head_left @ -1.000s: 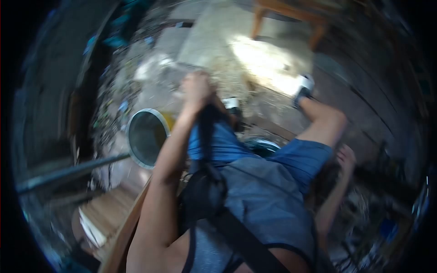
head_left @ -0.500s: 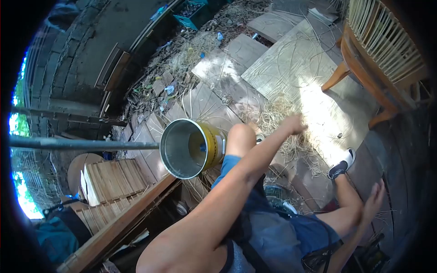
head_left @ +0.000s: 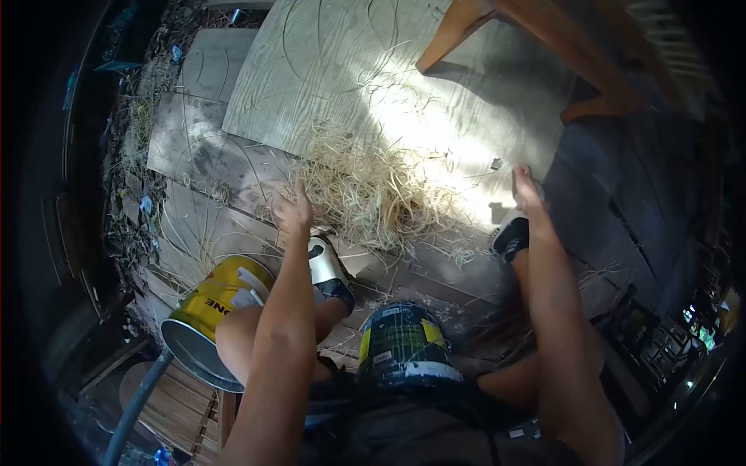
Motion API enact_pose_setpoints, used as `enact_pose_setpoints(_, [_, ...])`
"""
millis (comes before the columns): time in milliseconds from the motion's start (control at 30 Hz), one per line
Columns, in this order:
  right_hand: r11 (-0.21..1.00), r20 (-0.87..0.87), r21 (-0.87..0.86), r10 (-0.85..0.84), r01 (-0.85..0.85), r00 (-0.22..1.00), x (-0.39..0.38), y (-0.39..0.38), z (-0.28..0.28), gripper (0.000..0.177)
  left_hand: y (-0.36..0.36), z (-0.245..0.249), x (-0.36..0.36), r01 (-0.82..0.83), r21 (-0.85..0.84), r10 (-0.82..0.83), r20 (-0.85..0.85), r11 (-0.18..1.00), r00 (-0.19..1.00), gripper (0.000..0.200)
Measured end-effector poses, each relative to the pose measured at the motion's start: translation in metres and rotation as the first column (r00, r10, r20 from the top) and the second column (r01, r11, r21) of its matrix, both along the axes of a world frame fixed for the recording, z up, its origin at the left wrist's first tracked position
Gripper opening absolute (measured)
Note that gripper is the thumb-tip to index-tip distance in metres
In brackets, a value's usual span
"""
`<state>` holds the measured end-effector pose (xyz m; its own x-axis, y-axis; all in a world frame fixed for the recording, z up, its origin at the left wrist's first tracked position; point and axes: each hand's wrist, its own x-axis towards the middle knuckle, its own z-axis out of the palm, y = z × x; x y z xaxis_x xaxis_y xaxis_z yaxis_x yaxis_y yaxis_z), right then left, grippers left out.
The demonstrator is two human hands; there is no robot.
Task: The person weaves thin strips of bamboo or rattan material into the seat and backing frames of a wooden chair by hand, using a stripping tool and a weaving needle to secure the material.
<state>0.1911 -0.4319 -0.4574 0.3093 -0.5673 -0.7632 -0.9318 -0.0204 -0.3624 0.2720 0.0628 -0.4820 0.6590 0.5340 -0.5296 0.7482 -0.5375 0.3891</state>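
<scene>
Presently, strip heap: a loose tangle of pale, thin strips [head_left: 381, 190] lies on the floor ahead of the feet, spilling onto the edge of the wood-grained board [head_left: 311, 78], partly in sunlight.
Left hand [head_left: 294, 211]: open, thumb apart from the fingers, holding nothing visible; it is above the floor by the heap's left edge, near the left shoe [head_left: 328, 268].
Right hand [head_left: 527, 189]: open and seen nearly edge-on, with no strip visible in it, beyond the heap's right side and near the right shoe [head_left: 513, 237].
Step at the strips: both hands are spread wide with the heap between them, apparently between grips; gathering any of it would call for lowering the palms and bringing them inward around the tangle.
Yellow bucket [head_left: 225, 291]: beside the left knee, mouth toward the viewer; the inner wall shows, but shadow and angle leave its contents unclear.
Dark paint-streaked bucket [head_left: 400, 342]: between the legs, its opening out of sight, so its contents cannot be told.
Metal pole [head_left: 140, 404]: reaches up to the yellow bucket's rim.
Wooden chair [head_left: 451, 35]: stands with a leg on the board, beyond the heap.
</scene>
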Motion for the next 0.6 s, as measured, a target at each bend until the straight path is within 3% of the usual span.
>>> enact_pose_setpoints(33, [0.988, -0.056, 0.012, -0.155, 0.156, 0.986, 0.018, 0.011, -0.005, 0.087, -0.004, -0.002, -0.002, -0.029, -0.067, 0.022, -0.101, 0.997, 0.995, 0.098])
enact_pose_setpoints(67, [0.985, -0.033, -0.112, -0.137, 0.133, 0.990, 0.022, 0.000, -0.067, 0.088, -0.009, -0.006, -0.006, -0.069, -0.128, 0.042, -0.203, 0.989, 0.978, 0.100])
enact_pose_setpoints(100, [0.966, -0.014, -0.233, -0.118, 0.112, 0.993, 0.026, -0.007, -0.129, 0.088, -0.020, -0.015, -0.012, -0.197, -0.317, 0.147, -0.173, 0.928, 0.974, 0.102])
enact_pose_setpoints(167, [0.910, -0.174, -0.370, 0.132, -0.189, 0.976, 0.090, 0.067, -0.100, 0.078, -0.039, -0.035, -0.027, -0.300, -0.479, 0.242, -0.180, 0.825, 0.953, 0.104])
enact_pose_setpoints(200, [0.937, -0.030, -0.310, 0.160, -0.161, 0.987, 0.121, 0.116, -0.072, 0.072, -0.047, -0.044, -0.029, -0.333, -0.552, 0.279, -0.182, 0.764, 0.943, 0.106])
enact_pose_setpoints(267, [0.902, 0.017, -0.109, 0.422, -0.418, 0.906, 0.143, 0.189, -0.025, 0.065, -0.064, -0.043, -0.017, -0.356, -0.629, 0.311, -0.185, 0.691, 0.932, 0.109])
enact_pose_setpoints(300, [0.851, 0.077, -0.014, 0.525, -0.526, 0.848, 0.154, 0.226, -0.002, 0.063, -0.077, -0.022, -0.005, -0.446, -0.685, 0.424, -0.215, 0.577, 0.880, 0.107])
enact_pose_setpoints(333, [0.436, 0.072, -0.181, 0.900, -0.882, 0.430, 0.134, 0.256, -0.046, 0.064, -0.080, -0.021, 0.001, -0.484, -0.711, 0.471, -0.239, 0.510, 0.849, 0.106])
enact_pose_setpoints(367, [0.172, 0.084, -0.151, 0.983, -0.974, 0.160, 0.126, 0.274, -0.010, 0.064, -0.082, -0.021, 0.006, -0.519, -0.733, 0.516, -0.266, 0.440, 0.814, 0.105])
enact_pose_setpoints(433, [-0.133, 0.201, -0.105, 0.968, -0.985, -0.152, 0.073, 0.298, -0.016, 0.062, -0.057, -0.067, 0.002, -0.414, -0.832, 0.360, -0.283, 0.369, 0.889, 0.092])
enact_pose_setpoints(500, [0.130, 0.262, -0.167, 0.961, -0.977, 0.083, -0.008, 0.316, -0.039, 0.050, -0.060, -0.091, -0.031, -0.385, -0.817, 0.416, -0.199, 0.430, 0.887, 0.070])
enact_pose_setpoints(533, [0.141, 0.244, -0.148, 0.964, -0.979, 0.102, -0.039, 0.311, -0.037, 0.050, -0.061, -0.075, -0.055, -0.040, -0.577, 0.037, -0.016, 0.816, 0.999, 0.063])
enact_pose_setpoints(567, [0.166, 0.301, -0.187, 0.948, -0.968, 0.104, -0.068, 0.294, -0.034, 0.051, -0.064, -0.058, -0.076, 0.390, -0.208, -0.395, 0.019, 0.897, 0.919, 0.057])
enact_pose_setpoints(600, [0.189, 0.361, -0.233, 0.928, -0.954, 0.096, -0.090, 0.274, -0.028, 0.052, -0.083, -0.035, -0.093, 0.367, -0.146, -0.384, -0.115, 0.919, 0.916, 0.057])
